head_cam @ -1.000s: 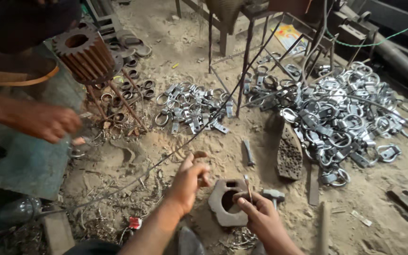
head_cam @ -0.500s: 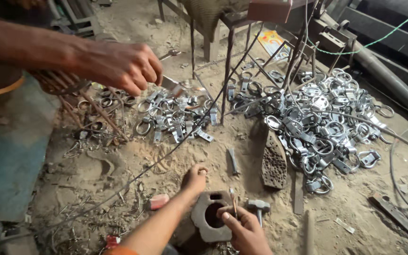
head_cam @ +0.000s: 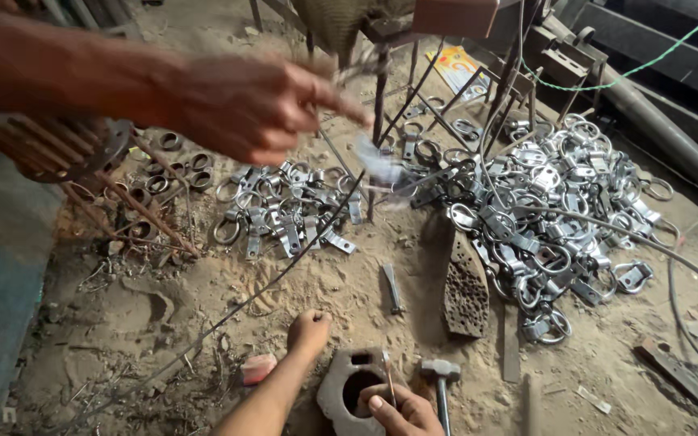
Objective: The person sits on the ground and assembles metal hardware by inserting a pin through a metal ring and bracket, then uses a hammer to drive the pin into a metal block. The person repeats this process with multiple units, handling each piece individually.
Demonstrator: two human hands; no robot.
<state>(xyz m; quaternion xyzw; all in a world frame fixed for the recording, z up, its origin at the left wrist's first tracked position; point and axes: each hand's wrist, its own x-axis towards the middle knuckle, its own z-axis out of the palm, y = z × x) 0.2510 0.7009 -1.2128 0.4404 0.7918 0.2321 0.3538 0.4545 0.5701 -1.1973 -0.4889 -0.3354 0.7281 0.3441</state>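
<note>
My left hand (head_cam: pixel 309 329) rests curled on the sandy ground just left of a grey metal block (head_cam: pixel 341 396) with a round hole; nothing shows in its fingers. At the bottom edge, my right hand (head_cam: pixel 401 410) pinches a thin metal rod (head_cam: pixel 388 375) upright over the block's hole. A hammer (head_cam: pixel 440 374) lies right beside that hand. Another person's hand (head_cam: pixel 252 105) reaches in from the upper left, blurred, above a blurred shiny piece (head_cam: pixel 377 159).
A large heap of shiny ring clamps (head_cam: pixel 551 210) fills the right, with a smaller heap (head_cam: pixel 284 214) in the middle. Dark rings (head_cam: pixel 173 169) and a rusty gear (head_cam: pixel 66 149) lie at left. A perforated plate (head_cam: pixel 466 282), a short chisel (head_cam: pixel 392 287) and thin rods lie about.
The other person's hand has swung right and closer to the camera. My left hand has dropped from holding a small piece to a curled rest beside the block. The view has shifted.
</note>
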